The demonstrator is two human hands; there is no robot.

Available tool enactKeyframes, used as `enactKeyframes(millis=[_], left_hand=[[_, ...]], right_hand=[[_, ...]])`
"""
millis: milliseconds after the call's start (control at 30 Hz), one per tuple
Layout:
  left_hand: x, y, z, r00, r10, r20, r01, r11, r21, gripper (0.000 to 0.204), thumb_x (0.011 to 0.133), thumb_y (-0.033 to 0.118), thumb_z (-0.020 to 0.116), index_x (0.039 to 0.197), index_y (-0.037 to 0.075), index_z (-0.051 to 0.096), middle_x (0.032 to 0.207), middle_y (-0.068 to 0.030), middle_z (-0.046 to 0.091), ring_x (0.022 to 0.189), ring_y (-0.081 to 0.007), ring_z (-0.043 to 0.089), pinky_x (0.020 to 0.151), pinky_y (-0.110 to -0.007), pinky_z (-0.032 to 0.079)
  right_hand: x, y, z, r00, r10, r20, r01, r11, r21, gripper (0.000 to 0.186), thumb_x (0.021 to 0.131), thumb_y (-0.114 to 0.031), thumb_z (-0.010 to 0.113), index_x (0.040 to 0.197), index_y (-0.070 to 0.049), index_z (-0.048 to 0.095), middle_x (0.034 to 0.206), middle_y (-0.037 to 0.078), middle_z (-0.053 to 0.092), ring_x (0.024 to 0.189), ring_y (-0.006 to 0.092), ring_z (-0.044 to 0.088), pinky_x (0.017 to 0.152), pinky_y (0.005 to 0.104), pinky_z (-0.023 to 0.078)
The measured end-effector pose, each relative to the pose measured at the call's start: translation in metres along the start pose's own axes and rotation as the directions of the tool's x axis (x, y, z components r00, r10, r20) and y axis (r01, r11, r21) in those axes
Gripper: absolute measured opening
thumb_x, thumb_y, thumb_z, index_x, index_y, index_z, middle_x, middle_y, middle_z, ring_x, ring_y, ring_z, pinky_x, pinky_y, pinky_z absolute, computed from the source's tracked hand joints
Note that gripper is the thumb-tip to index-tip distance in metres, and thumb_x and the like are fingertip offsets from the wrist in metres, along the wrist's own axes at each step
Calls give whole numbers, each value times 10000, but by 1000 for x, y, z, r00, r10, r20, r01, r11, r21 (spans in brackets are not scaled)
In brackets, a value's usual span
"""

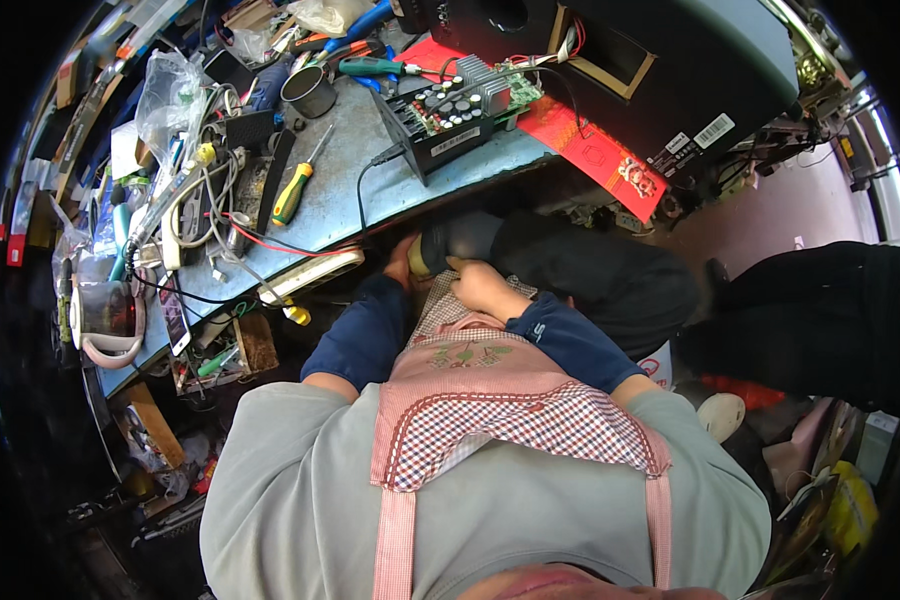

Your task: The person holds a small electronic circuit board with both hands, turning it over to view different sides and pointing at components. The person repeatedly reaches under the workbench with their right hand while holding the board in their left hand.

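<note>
My left hand (398, 258) is below the bench edge, its fingers curled and partly hidden against a yellowish item (420, 258) at my raised leg in dark trousers (590, 280). My right hand (478, 290) is closed beside it, fingertips at the dark grey and yellowish fabric; what either hand grips is unclear. The checked pink apron (500, 370) lies under my wrists. Above, on the blue bench (332, 217), an opened electronic board in a black housing (455, 125) stands beside a yellow-handled screwdriver (296, 185).
A large black cabinet (710, 70) and red card (580, 140) are at the back right. Tangled cables (220, 200), a metal cup (306, 92), a phone (175, 310) and a mug (105, 315) crowd the left bench. A black draped shape (800, 320) is to my right.
</note>
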State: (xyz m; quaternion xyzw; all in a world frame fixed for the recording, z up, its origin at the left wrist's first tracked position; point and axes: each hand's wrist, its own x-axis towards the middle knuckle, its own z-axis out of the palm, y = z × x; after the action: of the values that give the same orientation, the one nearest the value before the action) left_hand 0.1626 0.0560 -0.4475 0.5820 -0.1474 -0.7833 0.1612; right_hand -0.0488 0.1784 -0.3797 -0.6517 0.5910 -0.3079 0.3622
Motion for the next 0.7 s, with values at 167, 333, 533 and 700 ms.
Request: enactKeyframes(millis=[167, 333, 533, 700], left_hand=[[-12, -12, 17, 999, 49, 7, -49, 998, 44, 561, 897, 803, 696, 1158, 313, 773, 1028, 30, 785, 975, -220, 706, 903, -466, 527], [-89, 3, 52, 990, 139, -23, -135, 982, 135, 565, 919, 770, 714, 1268, 327, 739, 1159, 43, 769, 1103, -200, 681, 1000, -461, 493], [-106, 17, 53, 978, 205, -34, -188, 944, 271, 605, 949, 760, 700, 1352, 309, 710, 1195, 30, 757, 1108, -176, 684, 907, -430, 578], [-115, 21, 59, 979, 206, 2, -195, 923, 331, 618, 959, 746, 701, 1361, 278, 709, 1143, 19, 762, 1013, -171, 704, 863, -388, 584]], right_hand=[[-10, -34, -27, 994, 53, -94, -66, 988, -140, 366, 982, -234, 731, 1249, 3, 814, 1121, 285, 783, 1050, 468, 762, 951, 492, 605], [-18, -32, -39, 991, 111, -79, -111, 994, 12, 381, 973, -249, 764, 1232, 26, 817, 1161, 296, 780, 1101, 434, 775, 973, 428, 612], [-21, -21, -36, 994, 102, -45, -90, 973, 215, 405, 964, -187, 788, 1253, 97, 780, 1180, 300, 798, 1101, 363, 815, 987, 369, 606], [-27, -20, -42, 989, 149, -20, -131, 918, 375, 376, 962, -176, 784, 1231, 86, 790, 1169, 292, 801, 1090, 377, 807, 970, 386, 604]])
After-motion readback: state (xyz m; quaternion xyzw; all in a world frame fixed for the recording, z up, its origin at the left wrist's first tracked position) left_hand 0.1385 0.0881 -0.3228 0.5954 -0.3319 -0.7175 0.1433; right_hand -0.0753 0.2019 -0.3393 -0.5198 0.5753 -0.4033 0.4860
